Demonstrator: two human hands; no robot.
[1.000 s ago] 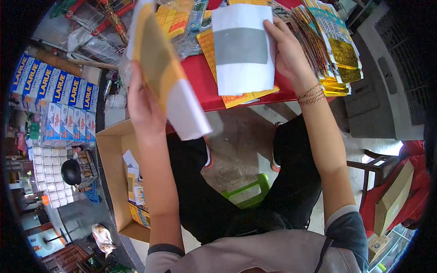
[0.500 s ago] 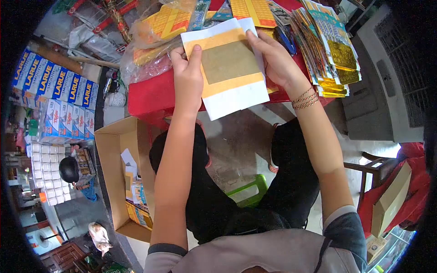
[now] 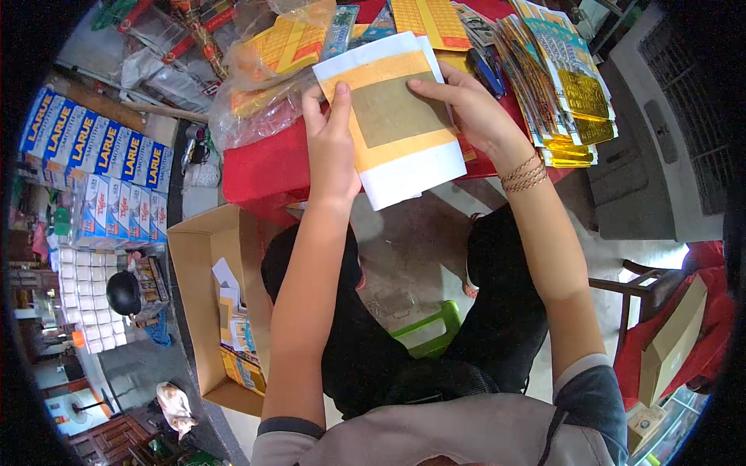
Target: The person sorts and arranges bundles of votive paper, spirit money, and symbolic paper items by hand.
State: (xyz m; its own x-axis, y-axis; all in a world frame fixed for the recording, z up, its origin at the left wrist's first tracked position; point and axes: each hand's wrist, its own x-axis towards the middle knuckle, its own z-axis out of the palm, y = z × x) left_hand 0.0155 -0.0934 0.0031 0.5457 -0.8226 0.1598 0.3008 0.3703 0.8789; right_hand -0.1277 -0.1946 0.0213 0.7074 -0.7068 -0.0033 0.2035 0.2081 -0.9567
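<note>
White joss paper sheets [image 3: 400, 172], the top one bearing an orange band and a dull gold rectangle, are held up over the near edge of the red table [image 3: 260, 171]. My left hand [image 3: 332, 144] grips their left edge, thumb on the front. At the right edge, my right hand [image 3: 478, 113] has its thumb lying across the gold rectangle and its fingers behind. Just beyond are yellow printed paper packs [image 3: 431, 23] and a dark blue stapler-like object [image 3: 488, 74]. A thick stack of printed papers with gold foil [image 3: 556, 78] lies to the right.
An open cardboard box [image 3: 206, 287] with papers inside stands at my left. Clear plastic wrapping [image 3: 233, 116] covers the table's left side. Beer cartons [image 3: 93, 147] and a white-and-tan animal [image 3: 175, 408] are farther left. A green plastic stool [image 3: 431, 334] sits between my legs.
My right thumb has slid from the sheets' top right corner down onto the gold rectangle. The back sheet's edge shows less at the right. The view has shifted slightly.
</note>
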